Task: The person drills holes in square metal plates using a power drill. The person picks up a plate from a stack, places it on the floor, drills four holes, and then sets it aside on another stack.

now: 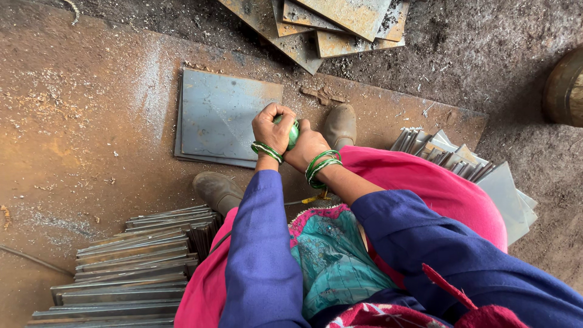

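My left hand (271,129) and my right hand (306,146) are clasped together around a small green round object (294,132), mostly hidden by my fingers. Green bangles ring both wrists. The hands hover over the right edge of a grey square metal plate (221,115) lying flat on the rusty steel floor sheet (91,121). My blue sleeves and pink clothing fill the lower frame. A worn shoe (340,124) sits just right of the hands and another shoe (215,190) lies below the plate.
A row of thin metal plates stands on edge at lower left (133,267). Another batch of plates (480,170) leans at the right. Rusty plates (328,24) are stacked at the top. A round drum edge (565,91) shows at far right.
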